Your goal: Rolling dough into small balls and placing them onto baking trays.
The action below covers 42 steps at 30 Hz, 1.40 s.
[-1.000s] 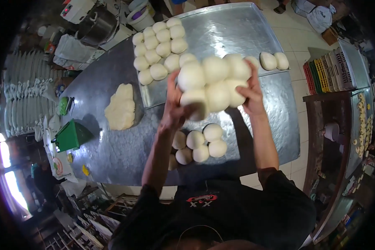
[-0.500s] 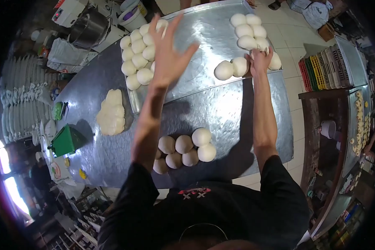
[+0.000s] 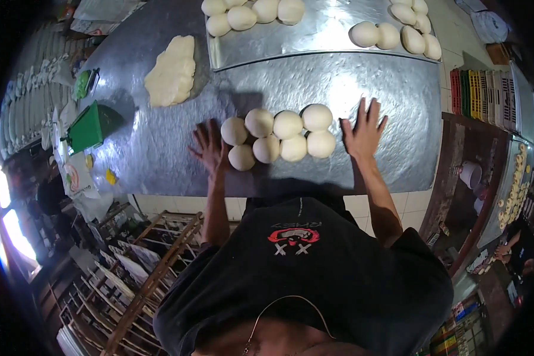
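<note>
Two rows of round dough balls (image 3: 288, 125) sit pressed together on the metal tabletop (image 3: 391, 83) in front of me. At their left end my left hand (image 3: 210, 148) lies with fingers spread, right beside the nearest balls. On the other side my right hand (image 3: 364, 132) rests with fingers apart, a small gap from the rightmost balls. Neither hand holds anything. Farther off, a metal tray (image 3: 320, 41) carries more dough balls: a group at its left (image 3: 242, 18), and pairs at its right (image 3: 421, 43).
A flat slab of dough (image 3: 171, 72) lies at the left of the table. Near the left edge stand a green scoop-like container (image 3: 92, 127) and a small yellow object (image 3: 111, 175). Coloured crates (image 3: 480, 94) are stacked at the right; a wooden rack (image 3: 142, 285) stands lower left.
Both hands have come back from the tray to the near dough balls. My right hand has let go of the dough at the tray's right. The view has shifted toward me.
</note>
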Tool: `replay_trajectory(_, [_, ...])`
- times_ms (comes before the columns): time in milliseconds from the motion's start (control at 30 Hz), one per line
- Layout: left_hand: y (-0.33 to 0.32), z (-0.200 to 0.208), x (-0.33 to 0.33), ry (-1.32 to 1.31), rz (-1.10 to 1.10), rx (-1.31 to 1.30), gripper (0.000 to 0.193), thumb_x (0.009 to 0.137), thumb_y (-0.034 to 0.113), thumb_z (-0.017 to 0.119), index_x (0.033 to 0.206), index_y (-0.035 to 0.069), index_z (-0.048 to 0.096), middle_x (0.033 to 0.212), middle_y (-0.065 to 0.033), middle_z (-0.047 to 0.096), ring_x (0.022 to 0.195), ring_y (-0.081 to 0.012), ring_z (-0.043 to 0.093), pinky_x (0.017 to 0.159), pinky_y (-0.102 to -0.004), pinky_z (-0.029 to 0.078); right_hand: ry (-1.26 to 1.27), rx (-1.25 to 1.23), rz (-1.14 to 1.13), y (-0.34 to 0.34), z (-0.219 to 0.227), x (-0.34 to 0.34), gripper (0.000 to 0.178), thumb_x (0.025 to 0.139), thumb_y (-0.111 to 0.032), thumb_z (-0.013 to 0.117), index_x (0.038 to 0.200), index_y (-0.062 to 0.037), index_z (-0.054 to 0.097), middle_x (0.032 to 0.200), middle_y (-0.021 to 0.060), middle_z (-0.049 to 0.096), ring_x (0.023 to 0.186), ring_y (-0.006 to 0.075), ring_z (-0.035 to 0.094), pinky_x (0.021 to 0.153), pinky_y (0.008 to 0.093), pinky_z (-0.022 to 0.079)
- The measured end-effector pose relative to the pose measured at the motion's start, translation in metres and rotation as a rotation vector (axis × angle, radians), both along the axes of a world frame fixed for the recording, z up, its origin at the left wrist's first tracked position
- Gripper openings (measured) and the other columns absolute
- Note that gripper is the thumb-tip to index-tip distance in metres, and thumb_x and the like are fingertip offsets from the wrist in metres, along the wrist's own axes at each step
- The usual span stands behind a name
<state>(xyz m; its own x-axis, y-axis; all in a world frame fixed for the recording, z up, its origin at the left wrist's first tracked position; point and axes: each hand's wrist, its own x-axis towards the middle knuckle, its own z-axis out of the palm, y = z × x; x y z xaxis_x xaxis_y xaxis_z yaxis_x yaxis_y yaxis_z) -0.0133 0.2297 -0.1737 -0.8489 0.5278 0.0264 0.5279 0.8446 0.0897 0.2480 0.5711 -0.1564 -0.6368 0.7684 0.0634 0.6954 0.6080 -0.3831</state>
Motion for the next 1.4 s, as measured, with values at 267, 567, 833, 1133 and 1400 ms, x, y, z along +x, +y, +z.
replay_trajectory(267, [0.034,-0.014,0.076,-0.663,0.107,0.697,0.063,0.103,0.045,0.031,0.153,0.007,0.025,0.162,-0.0154,0.014,0.15,-0.0335,0.004,0.118,-0.05,-0.006,0.428,-0.638,0.161,-0.101,0.034,-0.036,0.073,0.087,-0.025,0.066,0.15,-0.0094,0.033,0.155,0.0261,0.026,0.146,0.0386,0.021,0.116,0.0536,0.014])
replay_trajectory(567, [0.047,0.031,0.033,-1.846,0.406,1.176,0.061,0.101,0.049,0.037,0.143,0.005,0.041,0.131,-0.0132,0.057,0.113,-0.0297,0.06,0.098,-0.0435,0.048,0.718,-1.708,-0.011,-0.068,0.031,-0.052,0.093,0.075,0.003,0.076,0.152,-0.017,0.028,0.14,0.0081,0.047,0.13,0.0227,0.044,0.108,0.0362,0.037])
replay_trajectory(833, [0.108,0.1,0.005,-2.091,0.739,1.12,0.068,0.09,0.052,0.057,0.138,0.005,0.047,0.125,-0.0152,0.061,0.109,-0.0313,0.063,0.094,-0.0437,0.051,1.112,-2.29,-0.293,-0.068,0.018,-0.025,0.074,0.079,-0.012,0.066,0.144,0.0023,0.035,0.136,0.0201,0.051,0.124,0.0353,0.053,0.106,0.0468,0.044])
replay_trajectory(1133, [0.384,0.367,-0.086,-1.084,-0.954,0.534,0.08,0.078,0.023,0.079,0.142,0.003,0.036,0.141,-0.0147,0.045,0.126,-0.0248,0.047,0.106,-0.0371,0.039,1.902,-1.413,0.218,0.065,0.148,-0.11,0.086,0.071,-0.024,0.065,0.147,-0.0013,0.031,0.142,0.0216,0.046,0.129,0.0395,0.048,0.108,0.0544,0.041])
replay_trajectory(1400, [0.453,0.36,-0.157,-0.225,-0.681,1.511,0.086,0.087,0.036,0.069,0.152,0.007,0.02,0.155,-0.0132,0.021,0.141,-0.034,0.029,0.114,-0.0413,0.027,2.107,-1.138,-0.152,0.217,0.083,-0.195,0.062,0.088,-0.006,0.057,0.146,-0.0109,0.037,0.133,0.0152,0.053,0.119,0.0364,0.055,0.094,0.0527,0.053])
